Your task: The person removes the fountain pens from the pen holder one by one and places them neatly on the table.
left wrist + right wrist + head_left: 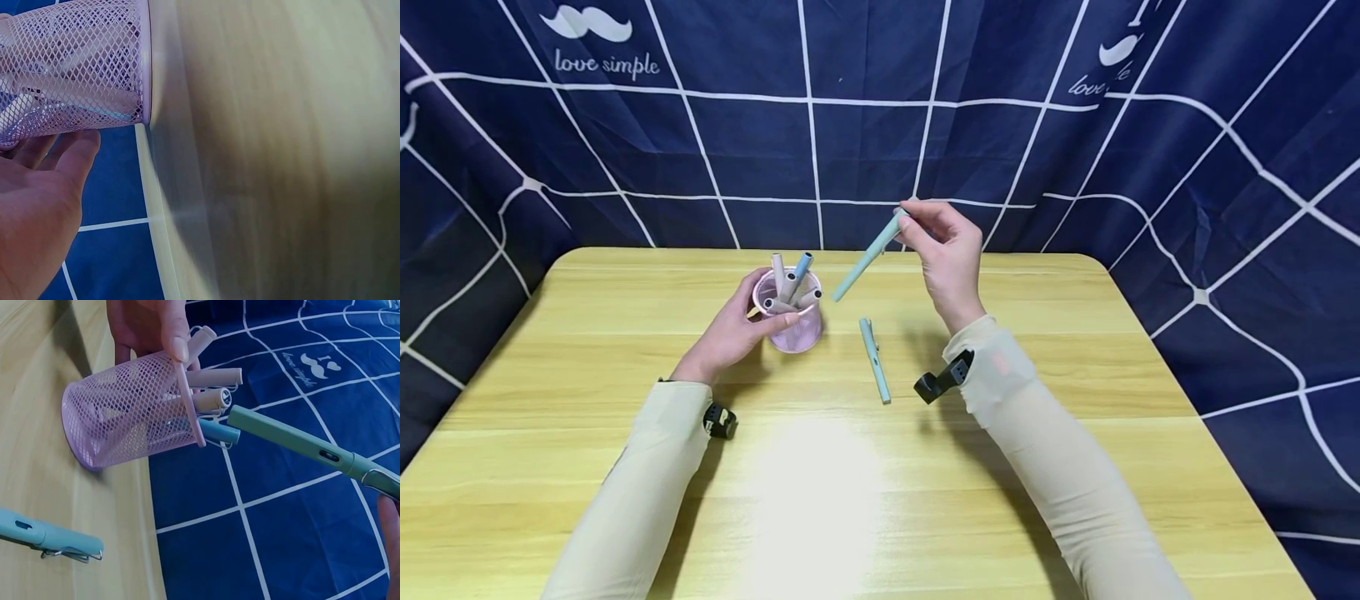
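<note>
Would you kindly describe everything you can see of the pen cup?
The pen cup is a pinkish-purple mesh cylinder, apparently metal, with a solid rim. It stands roughly upright on the table, toward the far edge, holding several pens, one blue and the others pale. The left hand holds it near the rim.

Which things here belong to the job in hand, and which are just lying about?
Job:
cup, in the left hand
pens in it
green pen, in the right hand
loose pen, probably: similar green

Just there:
table
cloth
wrist cameras
</note>
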A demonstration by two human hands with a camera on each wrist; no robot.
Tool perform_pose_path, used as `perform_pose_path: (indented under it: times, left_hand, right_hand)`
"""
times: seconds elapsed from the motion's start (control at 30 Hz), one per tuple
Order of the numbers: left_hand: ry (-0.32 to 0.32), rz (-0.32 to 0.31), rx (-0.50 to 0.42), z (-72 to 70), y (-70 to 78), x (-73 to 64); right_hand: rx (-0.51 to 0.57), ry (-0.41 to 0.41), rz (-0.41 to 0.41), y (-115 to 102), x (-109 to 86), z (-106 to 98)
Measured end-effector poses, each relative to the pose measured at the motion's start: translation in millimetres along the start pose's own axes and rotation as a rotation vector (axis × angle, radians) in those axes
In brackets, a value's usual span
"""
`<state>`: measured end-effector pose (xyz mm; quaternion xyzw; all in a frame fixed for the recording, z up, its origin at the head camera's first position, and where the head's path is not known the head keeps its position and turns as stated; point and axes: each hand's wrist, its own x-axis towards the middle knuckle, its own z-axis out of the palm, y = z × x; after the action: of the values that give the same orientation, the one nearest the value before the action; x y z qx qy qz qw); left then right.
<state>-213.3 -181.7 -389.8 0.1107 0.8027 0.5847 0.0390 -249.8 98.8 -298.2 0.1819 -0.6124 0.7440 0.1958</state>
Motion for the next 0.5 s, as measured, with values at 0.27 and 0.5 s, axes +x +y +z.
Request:
perform_pose_path:
  times: [0.27, 0.5]
  left_hand:
    - [0.001, 0.005, 0.014, -0.2, -0.5, 0.1]
    - [-0.002, 0.003, 0.012, -0.2, -0.2, -0.3]
  right_hand:
    - [0.002, -0.06, 0.033, 2, -0.3, -10]
    - [0.007, -0.112, 0.095, 5, -1.5, -23]
